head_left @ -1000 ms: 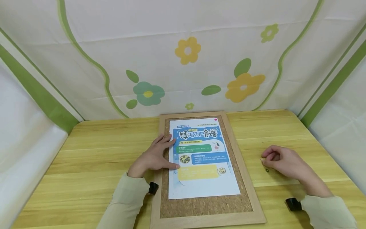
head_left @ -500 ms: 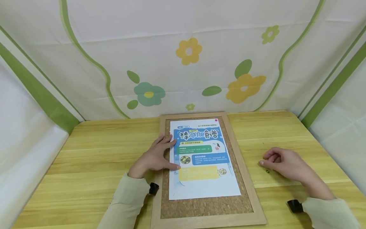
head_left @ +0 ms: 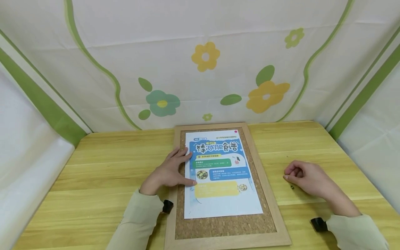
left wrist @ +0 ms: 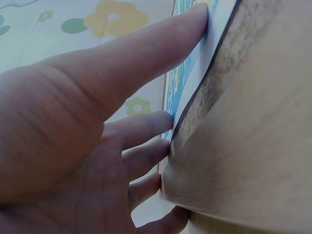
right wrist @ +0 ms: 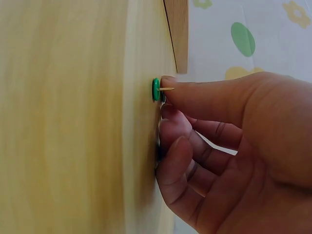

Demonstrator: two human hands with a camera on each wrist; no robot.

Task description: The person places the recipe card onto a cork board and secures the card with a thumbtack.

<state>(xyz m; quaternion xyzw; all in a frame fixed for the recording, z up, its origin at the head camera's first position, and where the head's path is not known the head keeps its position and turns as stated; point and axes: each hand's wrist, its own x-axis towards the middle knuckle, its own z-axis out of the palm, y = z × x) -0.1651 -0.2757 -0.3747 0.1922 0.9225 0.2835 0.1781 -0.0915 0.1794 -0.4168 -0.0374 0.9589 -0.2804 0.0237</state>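
Observation:
A printed poster (head_left: 225,205) with Chinese lettering lies on a framed corkboard (head_left: 226,227). A pink round tack head (head_left: 235,131) sits at its upper right corner. My left hand (head_left: 170,172) spreads over the left edge, thumb and fingertips resting on paper and frame. To the right of the board, my right hand (head_left: 314,178) is at the tabletop, fingers curled and thumb tip near the index finger. Beside the thumb tip, a green thumbtack (right wrist: 156,89) lies with its pin sticking out. A dark edge shows under the thumb; I cannot tell whether the fingertips pinch it.
The yellow wood-grain table (head_left: 93,187) reaches back to a white cloth wall (head_left: 206,21) with printed flowers. Cloth sides stand at left and right. A tiny speck (head_left: 287,156) lies on the table beyond my right hand.
A small light object seen at my right fingertips a second ago is now out of sight, and the thumb and index finger have drawn closer. My left hand, poster and board have stayed put.

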